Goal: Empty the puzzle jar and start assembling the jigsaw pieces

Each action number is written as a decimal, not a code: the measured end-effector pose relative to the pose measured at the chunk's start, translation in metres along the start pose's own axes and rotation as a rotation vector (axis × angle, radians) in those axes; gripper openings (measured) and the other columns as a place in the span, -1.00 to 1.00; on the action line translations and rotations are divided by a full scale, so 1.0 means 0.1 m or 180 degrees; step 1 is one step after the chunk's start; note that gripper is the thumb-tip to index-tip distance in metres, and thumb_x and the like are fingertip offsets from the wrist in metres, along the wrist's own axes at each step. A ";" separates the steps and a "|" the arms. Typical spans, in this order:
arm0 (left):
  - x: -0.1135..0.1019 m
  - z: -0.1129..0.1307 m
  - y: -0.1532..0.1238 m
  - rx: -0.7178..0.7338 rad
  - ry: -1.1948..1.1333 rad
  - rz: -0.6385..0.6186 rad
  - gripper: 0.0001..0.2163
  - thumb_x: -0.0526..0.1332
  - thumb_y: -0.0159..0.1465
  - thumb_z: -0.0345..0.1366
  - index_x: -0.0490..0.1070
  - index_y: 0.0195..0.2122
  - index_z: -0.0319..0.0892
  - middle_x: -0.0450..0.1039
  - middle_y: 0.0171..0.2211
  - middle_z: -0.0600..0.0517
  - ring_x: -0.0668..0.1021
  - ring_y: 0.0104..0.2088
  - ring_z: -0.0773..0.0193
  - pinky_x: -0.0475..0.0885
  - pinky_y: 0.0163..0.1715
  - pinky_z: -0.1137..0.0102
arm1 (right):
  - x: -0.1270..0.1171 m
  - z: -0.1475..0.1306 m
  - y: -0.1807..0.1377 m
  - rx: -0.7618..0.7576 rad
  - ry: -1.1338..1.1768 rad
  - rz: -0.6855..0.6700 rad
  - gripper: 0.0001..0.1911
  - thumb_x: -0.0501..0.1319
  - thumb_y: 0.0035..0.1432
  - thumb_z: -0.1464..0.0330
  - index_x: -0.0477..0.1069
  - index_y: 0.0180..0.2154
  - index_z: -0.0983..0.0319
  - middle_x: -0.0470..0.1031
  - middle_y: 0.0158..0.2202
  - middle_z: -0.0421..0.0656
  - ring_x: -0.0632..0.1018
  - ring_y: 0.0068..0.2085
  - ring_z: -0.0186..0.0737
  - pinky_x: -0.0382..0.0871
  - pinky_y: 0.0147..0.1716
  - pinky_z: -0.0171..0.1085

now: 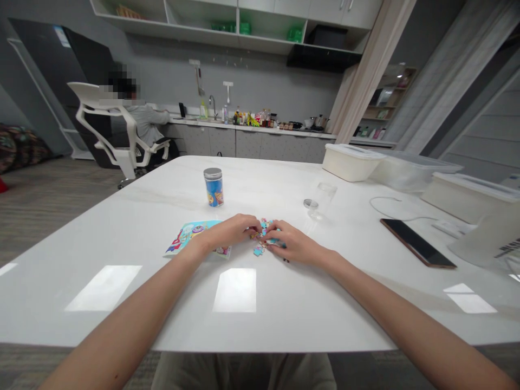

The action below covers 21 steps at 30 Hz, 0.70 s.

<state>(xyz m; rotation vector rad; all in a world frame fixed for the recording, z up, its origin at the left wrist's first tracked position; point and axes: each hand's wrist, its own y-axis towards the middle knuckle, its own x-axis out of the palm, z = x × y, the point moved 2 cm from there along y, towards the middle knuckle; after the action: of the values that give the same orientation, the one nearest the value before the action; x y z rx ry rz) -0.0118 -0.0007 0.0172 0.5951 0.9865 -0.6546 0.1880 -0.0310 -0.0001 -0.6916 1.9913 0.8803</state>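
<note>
Tabletop (pixel 309 309) bears puzzle pieces (pixel 258 251) between left hand (pixel 233 229) and right hand (pixel 296 243).

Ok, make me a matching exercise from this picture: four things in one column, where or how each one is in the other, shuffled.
Column one
1. Puzzle pieces
2. Blue jar
3. Phone
4. Picture sheet

Column two
A. Lying flat, to the right of the right hand
B. Partly hidden behind the left hand and wrist
C. Standing upright, with a silver lid on
D. In a small cluster at the fingertips of both hands

Right pairs: 1-D, 2-C, 3-A, 4-B
</note>
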 end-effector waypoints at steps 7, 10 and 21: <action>-0.01 0.03 -0.01 0.0250 0.0022 -0.0165 -0.84 0.13 0.28 -0.47 0.52 -0.27 -0.18 0.53 -0.24 0.00 0.54 -0.25 0.30 0.35 -0.19 0.44 | 0.00 0.03 0.00 -0.0023 -0.0013 0.0052 -0.80 0.21 0.23 0.38 0.49 -0.09 0.15 0.40 -0.10 -0.06 0.45 -0.04 -0.15 0.40 -0.02 -0.15; -0.06 0.04 -0.02 0.0240 0.0090 -0.0143 -0.86 0.15 0.30 -0.40 0.52 -0.26 -0.17 0.52 -0.25 -0.01 0.54 -0.26 0.29 0.35 -0.20 0.44 | 0.00 0.04 0.00 -0.0003 -0.0032 0.0071 -0.83 0.23 0.22 0.36 0.49 -0.14 0.18 0.40 -0.10 -0.05 0.45 -0.05 -0.14 0.40 -0.04 -0.14; -0.08 -0.03 -0.07 0.0052 0.0256 -0.0443 -0.81 0.24 0.23 -0.18 0.54 -0.27 -0.17 0.51 -0.35 0.00 0.50 -0.37 0.29 0.29 -0.33 0.44 | 0.02 0.08 0.00 -0.0096 -0.0063 0.0055 -0.80 0.18 0.20 0.51 0.48 -0.16 0.21 0.41 -0.15 -0.05 0.44 -0.09 -0.15 0.39 -0.09 -0.16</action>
<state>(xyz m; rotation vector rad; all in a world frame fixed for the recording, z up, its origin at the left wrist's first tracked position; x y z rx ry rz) -0.0222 -0.0016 0.0220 0.5741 1.1058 -0.7671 0.1908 -0.0248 -0.0056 -0.6810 1.9727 0.9259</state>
